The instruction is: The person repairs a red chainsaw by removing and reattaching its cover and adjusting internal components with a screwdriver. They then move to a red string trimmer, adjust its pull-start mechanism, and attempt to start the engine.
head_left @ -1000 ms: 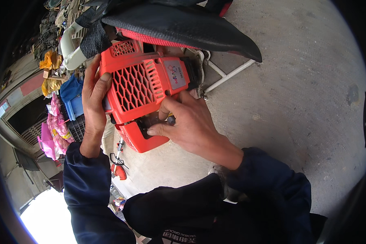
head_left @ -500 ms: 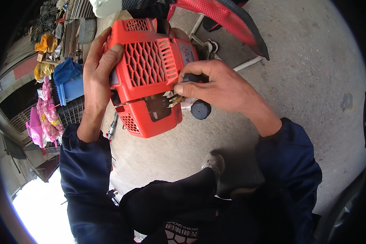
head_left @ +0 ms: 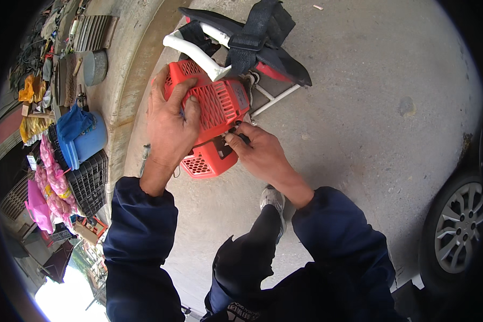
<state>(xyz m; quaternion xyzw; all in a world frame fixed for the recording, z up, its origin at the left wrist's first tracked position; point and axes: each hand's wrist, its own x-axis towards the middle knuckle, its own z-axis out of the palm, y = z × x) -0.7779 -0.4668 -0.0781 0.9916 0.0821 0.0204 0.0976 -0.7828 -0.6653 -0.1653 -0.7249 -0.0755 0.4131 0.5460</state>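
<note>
A red engine cover (head_left: 217,115) with a mesh grille stands in front of me, part of an engine on a white tubular frame (head_left: 198,56). My left hand (head_left: 172,121) rests on its left side, fingers spread and bent over the grille. At the cover's right edge, my right hand (head_left: 265,153) is closed, thumb and fingers pinching a small black part (head_left: 244,138) whose exact kind I cannot make out. Below it, the lower red housing (head_left: 209,161) has an opening, partly dark inside. Black straps (head_left: 255,40) hang over the frame behind the engine.
A car wheel (head_left: 459,228) stands at the right. Along the left are a blue bucket (head_left: 91,137), black crates (head_left: 88,185), pink net bags (head_left: 53,177) and a grey tub (head_left: 95,68). My shoe (head_left: 273,201) is on the concrete floor below the engine.
The view has shifted, so the engine looks smaller and more of the frame and straps shows. My left hand has moved from the cover's side onto its grille. My right hand still pinches at the right edge.
</note>
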